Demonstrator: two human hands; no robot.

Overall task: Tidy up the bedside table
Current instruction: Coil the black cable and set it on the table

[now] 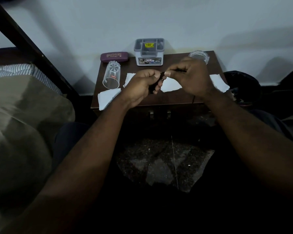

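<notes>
Above the brown bedside table (pixel 176 97), my left hand (pixel 142 86) grips a small black object (pixel 161 78), likely a bundle of cable. My right hand (pixel 193 76) pinches a thin black cable (pixel 180 70) close to it, and a strand hangs down past the table's front edge. A clear glass (pixel 111 76) lies on its side at the left. Torn white paper pieces lie at the left front (pixel 107 98), the middle (pixel 171 85) and the right (pixel 218 81).
A grey compartment organiser (pixel 149 52) stands at the back middle. A maroon spectacle case (pixel 114 56) lies at the back left, a clear glass item (pixel 199 55) at the back right. A bed with a pillow (pixel 15 71) is left; a dark bin (pixel 242 85) is right.
</notes>
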